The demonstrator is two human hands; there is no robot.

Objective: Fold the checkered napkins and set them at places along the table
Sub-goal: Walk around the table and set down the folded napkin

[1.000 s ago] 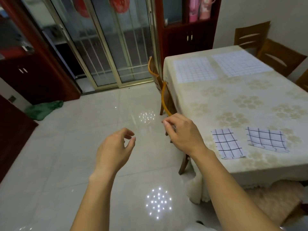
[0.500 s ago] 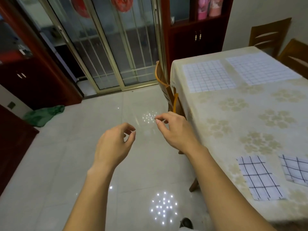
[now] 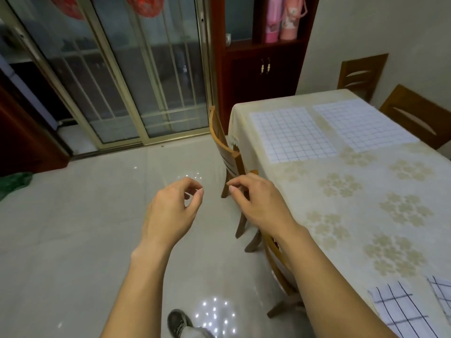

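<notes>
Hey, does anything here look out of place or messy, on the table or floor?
One thing: a crumpled green bundle lies on the floor at far left, beside the dark cabinet. On the table, the folded checkered napkins and two gridded cloths lie flat, nothing spilled.

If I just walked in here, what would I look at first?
Right in the middle, the left hand and the right hand hang over the shiny floor, fingers loosely curled and holding nothing. On the right stretches the table in its cream flowered cloth. Two flat checkered napkins lie at its far end, and two folded napkins peek in at the bottom right corner.
</notes>
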